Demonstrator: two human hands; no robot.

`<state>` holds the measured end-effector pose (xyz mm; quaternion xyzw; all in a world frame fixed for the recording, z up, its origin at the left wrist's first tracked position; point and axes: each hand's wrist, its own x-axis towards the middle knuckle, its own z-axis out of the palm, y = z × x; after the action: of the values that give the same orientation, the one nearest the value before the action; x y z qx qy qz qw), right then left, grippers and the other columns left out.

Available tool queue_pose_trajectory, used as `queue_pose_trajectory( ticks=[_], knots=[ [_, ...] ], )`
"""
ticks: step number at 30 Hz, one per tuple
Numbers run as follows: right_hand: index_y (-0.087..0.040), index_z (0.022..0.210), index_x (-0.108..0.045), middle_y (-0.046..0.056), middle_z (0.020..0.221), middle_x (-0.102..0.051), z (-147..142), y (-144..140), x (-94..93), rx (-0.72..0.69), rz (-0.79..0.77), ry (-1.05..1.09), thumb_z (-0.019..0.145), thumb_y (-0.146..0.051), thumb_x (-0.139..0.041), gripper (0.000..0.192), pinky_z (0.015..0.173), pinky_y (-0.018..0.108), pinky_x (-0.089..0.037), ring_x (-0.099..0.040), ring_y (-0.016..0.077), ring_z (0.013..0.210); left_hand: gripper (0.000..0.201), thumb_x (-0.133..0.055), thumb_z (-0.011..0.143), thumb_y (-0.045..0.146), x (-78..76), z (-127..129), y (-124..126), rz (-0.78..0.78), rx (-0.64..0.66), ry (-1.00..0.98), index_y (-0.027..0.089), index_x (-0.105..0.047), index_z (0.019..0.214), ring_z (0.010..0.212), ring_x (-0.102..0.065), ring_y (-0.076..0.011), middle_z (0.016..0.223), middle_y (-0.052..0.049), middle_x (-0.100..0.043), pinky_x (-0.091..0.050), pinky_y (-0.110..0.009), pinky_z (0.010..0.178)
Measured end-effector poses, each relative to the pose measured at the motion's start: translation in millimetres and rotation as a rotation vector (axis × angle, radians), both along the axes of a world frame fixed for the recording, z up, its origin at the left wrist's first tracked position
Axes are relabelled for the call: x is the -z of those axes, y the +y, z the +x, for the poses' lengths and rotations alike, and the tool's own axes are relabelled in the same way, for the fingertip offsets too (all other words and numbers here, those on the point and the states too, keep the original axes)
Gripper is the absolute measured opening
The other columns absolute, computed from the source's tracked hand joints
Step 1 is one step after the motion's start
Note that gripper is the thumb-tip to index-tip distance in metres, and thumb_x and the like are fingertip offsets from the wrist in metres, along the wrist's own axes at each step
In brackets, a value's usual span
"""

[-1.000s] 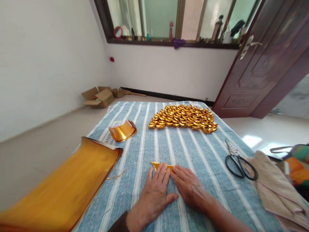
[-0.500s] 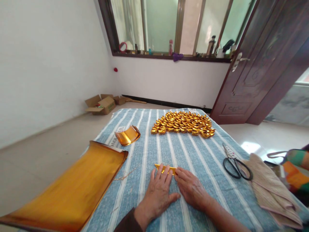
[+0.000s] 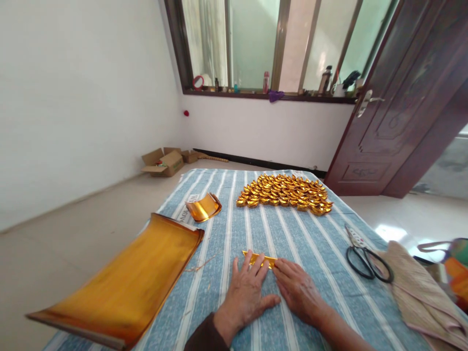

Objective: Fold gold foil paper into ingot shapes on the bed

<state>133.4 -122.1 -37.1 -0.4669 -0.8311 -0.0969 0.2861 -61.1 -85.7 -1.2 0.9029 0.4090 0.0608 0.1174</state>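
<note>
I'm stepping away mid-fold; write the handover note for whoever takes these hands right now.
Left hand: flat on the striped cloth, fingers pressing the gold paper piece.
Right hand: flat beside it, fingertips on the same piece's right end.
Around: big gold sheet stack at left, small curled gold sheets beyond it, scissors at right.
Done: a large cluster of folded gold ingots laid out at the far end.
Left: the piece under the hands is a flat strip, not yet ingot-shaped; plenty of sheets unfolded.

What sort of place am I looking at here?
Probably a room in a home, used for paper folding: a striped cloth spread as a work surface, a windowsill with bottles, a wooden door and cardboard boxes.
</note>
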Motion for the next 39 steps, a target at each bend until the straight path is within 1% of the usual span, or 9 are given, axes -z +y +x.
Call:
queue_pose_trajectory(
  ticks=[6,13,17,20,26,30,33,36,39],
  knots=[
    [-0.015,0.115,-0.061,0.012,0.116,-0.067,-1,0,-1.0,-0.005,-0.021,-0.014,0.092,-0.01,-0.041,0.031,0.092,0.04,-0.055,-0.061,0.0239,0.113,0.08,-0.056,0.081,0.068,3.5,-1,1,0.0,0.003,0.014,0.026,-0.038,0.147,0.144,-0.022,-0.04,0.156,-0.008,-0.034,-0.019,-0.072,0.109],
    [-0.014,0.117,-0.06,0.011,0.118,-0.066,-1,0,0.0,-0.003,-0.016,-0.001,0.092,-0.01,-0.04,0.033,0.095,0.041,-0.053,-0.06,0.0245,0.114,0.081,-0.05,0.082,0.073,7.2,-1,0,-0.012,-0.041,0.009,0.027,-0.037,0.148,0.145,-0.021,-0.0379,0.158,-0.013,-0.028,-0.016,-0.068,0.111],
    [-0.016,0.117,-0.06,0.01,0.118,-0.066,-1,-1,2.6,0.024,-0.017,0.023,0.091,-0.008,-0.041,0.033,0.095,0.04,-0.052,-0.06,0.0238,0.114,0.081,-0.054,0.08,0.071,8.4,-1,0,-0.016,-0.05,0.011,0.029,-0.037,0.148,0.145,-0.018,-0.0393,0.159,-0.011,-0.026,-0.016,-0.068,0.112],
    [-0.017,0.112,-0.061,0.01,0.115,-0.067,-1,-2,4.7,0.052,0.003,0.033,0.091,-0.009,-0.043,0.03,0.093,0.04,-0.052,-0.061,0.0236,0.111,0.081,-0.056,0.079,0.07,7.1,-1,0,-0.036,-0.065,0.018,0.03,-0.038,0.147,0.146,-0.014,-0.0409,0.159,-0.008,-0.025,-0.015,-0.067,0.112],
    [-0.018,0.098,-0.063,0.01,0.102,-0.068,-2,-2,6.4,0.117,0.025,0.054,0.09,-0.007,-0.041,0.026,0.085,0.041,-0.052,-0.063,0.0243,0.101,0.081,-0.051,0.079,0.074,4.0,0,0,-0.069,-0.08,0.012,0.03,-0.041,0.146,0.146,-0.012,-0.0402,0.159,-0.008,-0.025,-0.012,-0.066,0.113],
    [-0.017,0.099,-0.063,0.009,0.098,-0.067,-2,-1,8.7,0.142,0.03,0.073,0.09,-0.007,-0.042,0.025,0.085,0.041,-0.051,-0.061,0.0247,0.1,0.083,-0.051,0.078,0.076,5.0,-1,1,-0.068,-0.094,-0.009,0.031,-0.041,0.146,0.146,-0.012,-0.04,0.16,-0.012,-0.019,-0.013,-0.065,0.113],
    [-0.018,0.094,-0.062,0.009,0.097,-0.066,-2,-1,9.6,0.144,0.013,0.077,0.09,-0.007,-0.042,0.023,0.085,0.041,-0.049,-0.06,0.0246,0.1,0.084,-0.052,0.076,0.078,5.4,0,2,-0.076,-0.114,-0.007,0.031,-0.043,0.145,0.146,-0.012,-0.0399,0.16,-0.016,-0.017,-0.013,-0.064,0.113],
    [-0.019,0.088,-0.06,0.009,0.097,-0.065,-2,-1,7.6,0.142,-0.02,0.07,0.091,-0.007,-0.042,0.021,0.085,0.041,-0.049,-0.059,0.0247,0.099,0.084,-0.054,0.075,0.077,5.3,0,3,-0.08,-0.123,0.006,0.031,-0.043,0.145,0.147,-0.011,-0.039,0.16,-0.017,-0.018,-0.012,-0.063,0.113],
    [-0.019,0.09,-0.059,0.009,0.098,-0.065,-3,-1,4.2,0.151,-0.025,0.058,0.091,-0.009,-0.042,0.02,0.083,0.042,-0.049,-0.059,0.0255,0.099,0.082,-0.058,0.076,0.073,5.7,0,2,-0.072,-0.12,0.011,0.032,-0.042,0.145,0.147,-0.011,-0.0386,0.16,-0.016,-0.018,-0.012,-0.062,0.114]
  ],
)
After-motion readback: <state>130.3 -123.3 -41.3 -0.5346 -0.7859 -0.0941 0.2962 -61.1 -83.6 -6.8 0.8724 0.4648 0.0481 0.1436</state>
